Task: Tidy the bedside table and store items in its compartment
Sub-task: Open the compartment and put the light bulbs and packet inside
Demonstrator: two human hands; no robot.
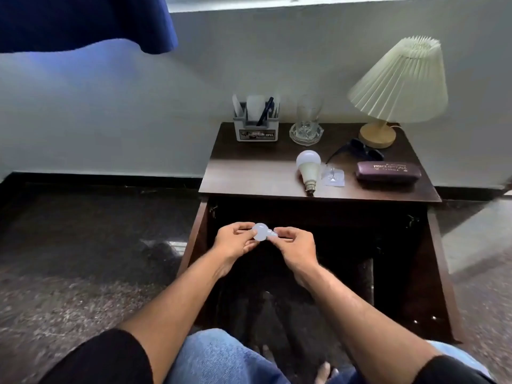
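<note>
Dark wooden bedside table (249, 173): grey desk organiser (256, 128) at 10 o'clock holds pens; your left hand (235, 241) and right hand (296, 246) pinch a small white bulb (260, 231) before the open compartment (332, 245).

Much of the cabinet's inside and several small things cannot be made out.

The open compartment (346, 245) under the bedside table (249, 173) is dark, so its contents cannot be told. The small bulb (261, 231) is blurred, and its base is covered by the fingers of the right hand (296, 245); the left hand (235, 239) hides its far side. At the tabletop's back edge, the things standing in the grey organiser (256, 126) are too blurred to name. Behind the glasses case (388, 172), the sunglasses (357, 152) are partly hidden. The clear packet (333, 176) near the front edge holds something too small to tell. The blue curtain (83, 20) is cut off by the top and left edges.
</note>
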